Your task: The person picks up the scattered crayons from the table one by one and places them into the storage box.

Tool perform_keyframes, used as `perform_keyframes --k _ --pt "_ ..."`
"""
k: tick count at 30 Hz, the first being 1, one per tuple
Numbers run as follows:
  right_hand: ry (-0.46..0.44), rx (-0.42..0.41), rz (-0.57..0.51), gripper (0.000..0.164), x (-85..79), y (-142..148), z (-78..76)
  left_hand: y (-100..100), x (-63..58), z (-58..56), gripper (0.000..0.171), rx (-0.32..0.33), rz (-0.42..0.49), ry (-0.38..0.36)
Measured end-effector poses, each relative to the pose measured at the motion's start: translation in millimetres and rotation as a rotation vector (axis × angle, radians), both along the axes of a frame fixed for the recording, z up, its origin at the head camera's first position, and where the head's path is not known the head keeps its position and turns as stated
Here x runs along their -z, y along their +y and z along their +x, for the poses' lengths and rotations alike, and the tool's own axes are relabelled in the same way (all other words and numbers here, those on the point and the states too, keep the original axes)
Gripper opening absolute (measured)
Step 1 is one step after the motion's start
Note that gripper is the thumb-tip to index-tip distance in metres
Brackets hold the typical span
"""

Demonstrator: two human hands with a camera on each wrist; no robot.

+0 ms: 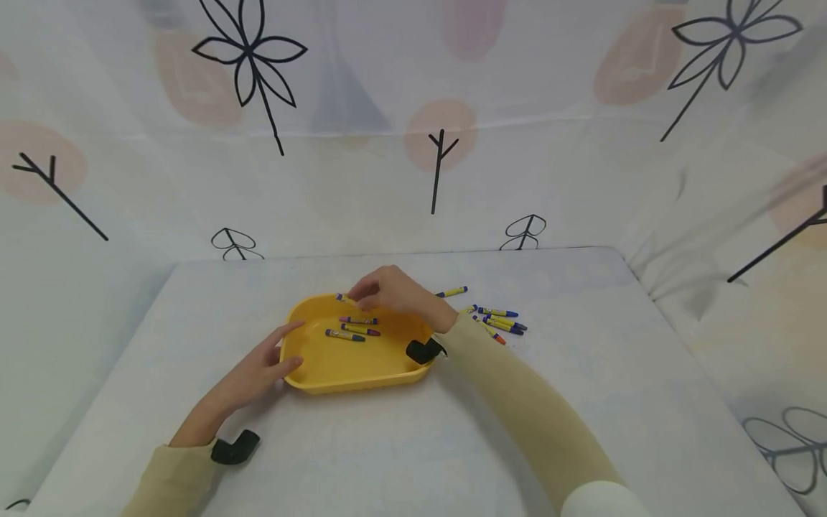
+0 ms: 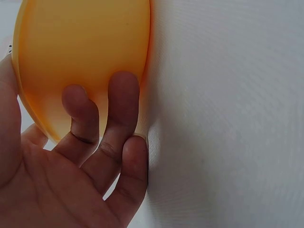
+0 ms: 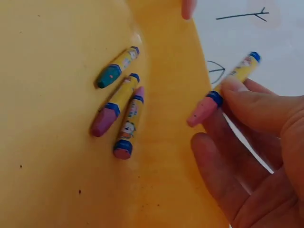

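Observation:
My left hand [image 1: 255,370] grips the left end of a yellow tray [image 1: 352,370]. Its thumb and forefinger reach over the rim, while other fingers rest curled against the outer wall in the left wrist view. Above the tray's far rim, my right hand [image 1: 397,293] pinches a pink crayon [image 3: 204,111] in a yellow wrapper between thumb and fingers, its pink tip pointing toward the tray. Three crayons lie side by side on the tray floor: a green one [image 3: 110,75], a purple one [image 3: 106,118] and a pink one [image 3: 128,130].
Several wrapped crayons [image 1: 500,324] lie loosely grouped on the white-covered table [image 1: 362,452] right of the tray, partly behind my right forearm. Another crayon [image 1: 452,292] lies farther back. A patterned cloth [image 1: 362,187] hangs behind the table.

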State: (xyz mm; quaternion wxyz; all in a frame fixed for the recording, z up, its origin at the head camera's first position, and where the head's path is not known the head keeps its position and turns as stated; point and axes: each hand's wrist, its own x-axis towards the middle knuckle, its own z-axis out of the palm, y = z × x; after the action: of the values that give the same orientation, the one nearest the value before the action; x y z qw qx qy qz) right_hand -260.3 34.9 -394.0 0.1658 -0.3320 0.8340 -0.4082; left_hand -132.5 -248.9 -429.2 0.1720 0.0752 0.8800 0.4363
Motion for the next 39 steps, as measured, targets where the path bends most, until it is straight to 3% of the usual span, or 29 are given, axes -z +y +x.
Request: perform_keyframes --k 4,11,21,24,31,39 --pt "-0.020 -0.038 0.083 0.021 0.7 -3.4 3.2 0.3 -0.6 0.9 0.067 0.003 0.004 0.001" --pt "0.077 -0.128 0.283 0.015 2.8 -3.6 3.0 -0.6 -1.4 0.8 0.067 0.010 -0.019 0.019" --pt "0.137 -0.064 0.449 0.012 5.0 -6.7 3.5 -1.9 1.4 -1.1 0.066 0.010 0.003 0.013" --pt "0.095 -0.045 0.427 0.013 5.1 -6.7 4.1 -2.2 2.3 -0.8 0.066 0.007 0.004 0.010" --pt "0.033 -0.042 0.262 0.020 -1.2 4.6 1.5 -1.3 2.0 0.3 0.066 0.005 -0.004 0.015" --pt "0.027 0.026 0.118 0.022 -23.7 52.5 -11.3 -2.1 3.3 -0.4 0.067 0.002 -0.002 0.012"
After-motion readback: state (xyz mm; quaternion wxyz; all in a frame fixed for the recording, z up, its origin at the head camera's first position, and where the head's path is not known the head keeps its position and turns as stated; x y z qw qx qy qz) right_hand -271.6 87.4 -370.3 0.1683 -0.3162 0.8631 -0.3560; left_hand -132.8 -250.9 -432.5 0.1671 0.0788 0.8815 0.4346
